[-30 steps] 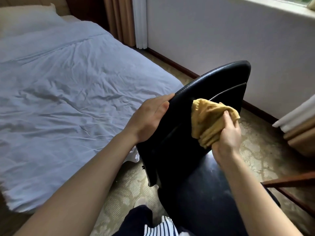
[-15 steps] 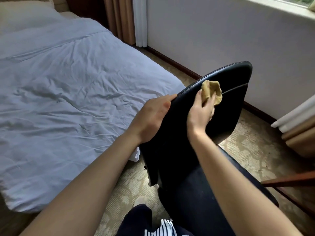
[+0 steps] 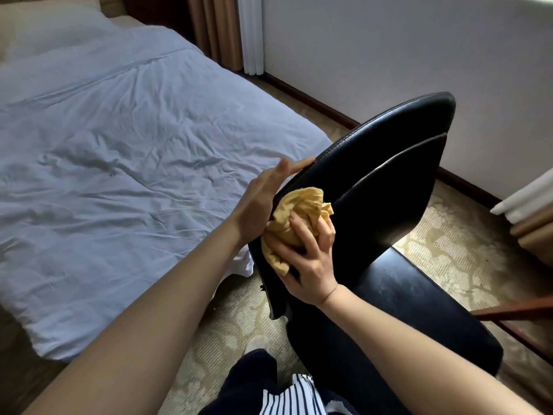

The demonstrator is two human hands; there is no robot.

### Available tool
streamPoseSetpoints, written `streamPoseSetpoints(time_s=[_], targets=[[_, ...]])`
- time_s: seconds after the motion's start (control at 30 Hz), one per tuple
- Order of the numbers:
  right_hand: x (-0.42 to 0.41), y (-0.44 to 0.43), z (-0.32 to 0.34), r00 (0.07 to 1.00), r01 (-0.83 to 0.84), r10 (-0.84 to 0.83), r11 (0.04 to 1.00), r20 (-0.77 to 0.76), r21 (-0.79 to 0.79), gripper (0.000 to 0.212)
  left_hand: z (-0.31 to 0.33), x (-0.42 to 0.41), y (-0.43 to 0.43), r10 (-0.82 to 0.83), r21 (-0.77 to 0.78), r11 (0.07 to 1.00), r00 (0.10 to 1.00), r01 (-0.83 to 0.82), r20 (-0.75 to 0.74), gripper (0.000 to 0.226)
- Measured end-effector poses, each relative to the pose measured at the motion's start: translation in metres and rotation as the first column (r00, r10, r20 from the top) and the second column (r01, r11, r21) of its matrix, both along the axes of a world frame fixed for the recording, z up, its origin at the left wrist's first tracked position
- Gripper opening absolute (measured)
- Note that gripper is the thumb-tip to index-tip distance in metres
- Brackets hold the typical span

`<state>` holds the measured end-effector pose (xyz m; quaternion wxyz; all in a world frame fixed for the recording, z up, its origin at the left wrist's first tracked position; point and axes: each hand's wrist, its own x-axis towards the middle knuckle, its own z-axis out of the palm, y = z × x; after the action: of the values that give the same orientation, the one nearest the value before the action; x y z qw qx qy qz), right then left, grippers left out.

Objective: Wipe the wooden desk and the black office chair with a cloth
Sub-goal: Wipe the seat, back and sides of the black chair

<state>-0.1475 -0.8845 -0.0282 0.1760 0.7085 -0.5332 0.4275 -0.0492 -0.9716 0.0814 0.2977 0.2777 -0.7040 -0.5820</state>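
Note:
The black office chair [image 3: 389, 175] stands in front of me, its padded backrest tilted and its seat [image 3: 404, 310] below right. My left hand [image 3: 263, 202] grips the left edge of the backrest, thumb on top, fingers hidden behind it. A crumpled yellow cloth [image 3: 296, 217] lies against the lower left of the backrest's front. My right hand [image 3: 308, 259] holds the cloth bunched under curled fingers and presses it on the leather. The wooden desk is not in view.
A bed with a pale blue duvet [image 3: 119, 160] fills the left. A white wall [image 3: 389, 55] and dark skirting run behind the chair. Curtains [image 3: 227, 31] hang at the back. A wooden bar [image 3: 514, 310] juts in at the right. Patterned carpet [image 3: 449, 244] lies underneath.
My right hand has carried the cloth from the upper part of the backrest down and left to its lower left edge. My left hand stays on the backrest's edge.

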Motion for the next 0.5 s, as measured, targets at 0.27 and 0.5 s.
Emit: streamPoseSetpoints(time_s=[0.27, 0.5], targets=[[-0.078, 0.003, -0.005, 0.75, -0.322, 0.291, 0.945, -0.593, 0.056, 0.032, 0.001, -0.001, 0.002, -0.004, -0.107, 0.994, 0.998, 0.01, 0.06, 0.046], [-0.128, -0.001, 0.004, 0.826, -0.188, 0.182, 0.981, -0.533, 0.045, 0.036, 0.001, 0.0, 0.006, 0.014, -0.2, 0.98, 0.995, 0.005, 0.094, 0.045]])
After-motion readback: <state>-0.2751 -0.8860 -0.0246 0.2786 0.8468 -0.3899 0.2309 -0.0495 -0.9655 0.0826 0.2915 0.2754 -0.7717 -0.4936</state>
